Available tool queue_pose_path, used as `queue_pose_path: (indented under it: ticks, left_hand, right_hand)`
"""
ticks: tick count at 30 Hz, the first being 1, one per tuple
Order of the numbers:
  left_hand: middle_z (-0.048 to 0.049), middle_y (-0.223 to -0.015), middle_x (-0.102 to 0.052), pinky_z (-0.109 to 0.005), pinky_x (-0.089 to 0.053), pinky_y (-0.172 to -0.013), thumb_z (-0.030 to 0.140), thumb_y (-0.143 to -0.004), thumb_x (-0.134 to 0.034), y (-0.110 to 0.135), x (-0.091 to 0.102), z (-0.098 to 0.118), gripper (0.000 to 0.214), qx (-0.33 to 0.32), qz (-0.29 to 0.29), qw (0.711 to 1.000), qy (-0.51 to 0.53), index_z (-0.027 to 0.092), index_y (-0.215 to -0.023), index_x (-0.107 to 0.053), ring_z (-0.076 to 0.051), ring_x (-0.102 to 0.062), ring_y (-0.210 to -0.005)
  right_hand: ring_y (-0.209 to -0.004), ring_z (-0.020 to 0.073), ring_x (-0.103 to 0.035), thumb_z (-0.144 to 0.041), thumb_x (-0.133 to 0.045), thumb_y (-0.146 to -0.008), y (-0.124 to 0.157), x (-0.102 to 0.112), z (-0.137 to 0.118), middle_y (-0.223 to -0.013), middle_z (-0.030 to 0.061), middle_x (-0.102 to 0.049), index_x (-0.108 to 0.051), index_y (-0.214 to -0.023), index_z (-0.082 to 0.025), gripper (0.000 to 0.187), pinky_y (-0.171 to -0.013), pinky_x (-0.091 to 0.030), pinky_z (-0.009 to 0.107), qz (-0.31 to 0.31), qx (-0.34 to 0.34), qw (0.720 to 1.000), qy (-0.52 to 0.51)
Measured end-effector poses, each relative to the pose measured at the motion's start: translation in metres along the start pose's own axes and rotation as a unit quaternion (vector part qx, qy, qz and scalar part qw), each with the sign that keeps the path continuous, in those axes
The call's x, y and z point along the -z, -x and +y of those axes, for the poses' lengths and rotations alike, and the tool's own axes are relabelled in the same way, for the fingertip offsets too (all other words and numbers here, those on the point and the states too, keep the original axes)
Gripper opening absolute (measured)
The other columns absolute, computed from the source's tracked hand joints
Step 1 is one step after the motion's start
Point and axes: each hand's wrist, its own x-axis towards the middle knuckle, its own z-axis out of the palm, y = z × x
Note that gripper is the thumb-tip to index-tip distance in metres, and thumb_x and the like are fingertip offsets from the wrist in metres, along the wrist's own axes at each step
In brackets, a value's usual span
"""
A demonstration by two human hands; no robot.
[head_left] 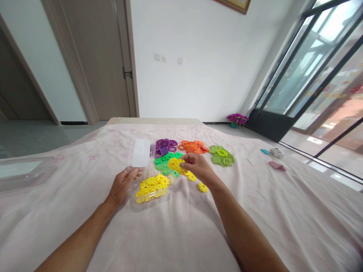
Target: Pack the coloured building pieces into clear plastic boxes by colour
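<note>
A clear plastic box (135, 204) with its lid raised holds a heap of yellow notched discs (153, 186). My left hand (121, 186) grips the box at its left side, near the hinge of the lid (141, 152). Between the fingers of my right hand (195, 165) are several yellow notched discs (176, 165), held above the right rim of the box. Two loose yellow discs, one of them a near disc (202, 187), lie on the cloth below that hand. Behind the box is a green pile (167, 158), partly hidden by the lid and discs.
Further piles of notched discs lie on the cloth (170, 238): purple (166, 146), orange (193, 147) and light green (222, 155). A second clear box (42, 173) sits at the left. At the right are a pink piece (277, 166), a blue piece (265, 151) and a white object (276, 152).
</note>
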Motion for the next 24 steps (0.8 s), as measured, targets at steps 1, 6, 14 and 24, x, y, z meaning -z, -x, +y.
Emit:
queue_pose_path:
  ticks: [1, 6, 14, 24]
  left_hand:
    - [-0.0095, -0.094, -0.073, -0.034, -0.051, -0.079, 0.053, -0.086, -0.058, 0.000, 0.000, 0.000, 0.043, 0.000, 0.000, 1.000, -0.001, 0.015, -0.096, -0.074, -0.022, -0.066, -0.085]
    - [-0.0091, -0.094, -0.073, -0.033, -0.050, -0.079, 0.051, -0.088, -0.056, 0.000, 0.000, -0.002, 0.041, -0.005, -0.005, 1.000, -0.004, 0.015, -0.097, -0.074, -0.022, -0.066, -0.085]
    - [-0.0095, -0.097, -0.073, -0.035, -0.050, -0.080, 0.051, -0.089, -0.056, 0.000, 0.000, -0.002, 0.041, -0.004, -0.008, 1.000, -0.005, 0.016, -0.098, -0.074, -0.022, -0.067, -0.086]
    - [-0.0106, -0.098, -0.073, -0.036, -0.050, -0.083, 0.051, -0.088, -0.058, -0.001, 0.001, -0.005, 0.041, -0.012, -0.006, 1.000, 0.009, 0.015, -0.097, -0.074, -0.023, -0.067, -0.088]
  right_hand:
    - [-0.060, 0.0111, -0.056, -0.033, -0.071, -0.072, 0.001, -0.009, -0.002, -0.069, -0.0017, -0.063, -0.065, -0.086, -0.017, 0.022, -0.056, -0.042, 0.023, 0.001, 0.004, 1.000, -0.009]
    - [-0.064, 0.0118, -0.058, -0.027, -0.070, -0.075, 0.008, -0.052, -0.003, -0.073, -0.0020, -0.065, -0.067, -0.090, -0.020, 0.017, -0.057, -0.044, 0.023, 0.000, 0.018, 1.000, 0.005]
    - [-0.084, 0.0158, -0.065, -0.028, -0.067, -0.084, 0.013, -0.072, -0.003, -0.095, 0.0023, -0.071, -0.070, -0.101, -0.023, 0.018, -0.077, -0.049, 0.028, -0.009, 0.091, 0.984, 0.156]
    - [-0.102, 0.0205, -0.062, -0.028, -0.062, -0.087, -0.004, 0.006, 0.029, -0.112, 0.0071, -0.068, -0.068, -0.113, -0.023, 0.028, -0.083, -0.043, 0.028, -0.008, -0.061, 0.861, 0.505]
